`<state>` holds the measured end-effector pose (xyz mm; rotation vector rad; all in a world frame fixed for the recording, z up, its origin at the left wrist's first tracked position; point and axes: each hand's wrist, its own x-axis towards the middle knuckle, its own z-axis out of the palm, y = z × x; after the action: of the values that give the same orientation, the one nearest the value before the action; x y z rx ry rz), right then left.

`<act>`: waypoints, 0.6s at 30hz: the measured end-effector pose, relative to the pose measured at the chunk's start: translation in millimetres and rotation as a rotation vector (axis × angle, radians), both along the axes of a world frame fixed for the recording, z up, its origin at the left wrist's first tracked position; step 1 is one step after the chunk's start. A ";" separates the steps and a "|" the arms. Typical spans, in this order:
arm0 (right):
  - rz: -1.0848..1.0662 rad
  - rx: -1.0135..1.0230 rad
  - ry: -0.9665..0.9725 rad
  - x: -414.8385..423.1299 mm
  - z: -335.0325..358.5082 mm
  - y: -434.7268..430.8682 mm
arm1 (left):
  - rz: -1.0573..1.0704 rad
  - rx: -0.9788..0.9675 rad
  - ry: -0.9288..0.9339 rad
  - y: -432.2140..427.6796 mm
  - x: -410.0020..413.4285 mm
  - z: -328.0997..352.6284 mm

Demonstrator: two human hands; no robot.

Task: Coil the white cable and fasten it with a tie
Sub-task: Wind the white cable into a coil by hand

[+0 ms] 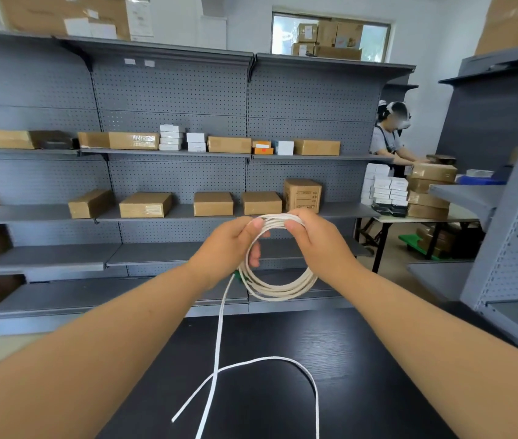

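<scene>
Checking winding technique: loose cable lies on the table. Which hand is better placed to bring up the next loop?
Left, probably. The loose strand leaves the coil just below the left hand, while the right hand grips the coil's top and can steady it.

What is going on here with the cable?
A person is coiling a white cable. The left hand and the right hand both grip the top of the coil, held in the air above a black table. The rest hangs from the coil and loops on the table. A small green bit at the coil's left may be the tie; I cannot tell.
</scene>
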<state>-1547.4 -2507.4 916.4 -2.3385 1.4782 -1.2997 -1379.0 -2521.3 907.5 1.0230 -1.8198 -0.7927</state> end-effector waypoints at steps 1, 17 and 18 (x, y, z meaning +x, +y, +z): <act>0.006 -0.004 0.012 -3.0 0.5 0.0 | -0.064 0.075 0.023 1.0 1.3 0.2; 0.002 -0.146 -0.138 -49.9 8.4 6.6 | -0.141 0.347 0.274 19.1 -39.1 -17.2; -0.012 -0.152 -0.185 -50.7 7.1 6.5 | -0.128 0.338 0.327 20.3 -44.9 -18.6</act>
<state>-1598.1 -2500.9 923.5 -2.2255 1.3853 -1.6353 -1423.8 -2501.0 888.9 0.9249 -1.5099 -1.2989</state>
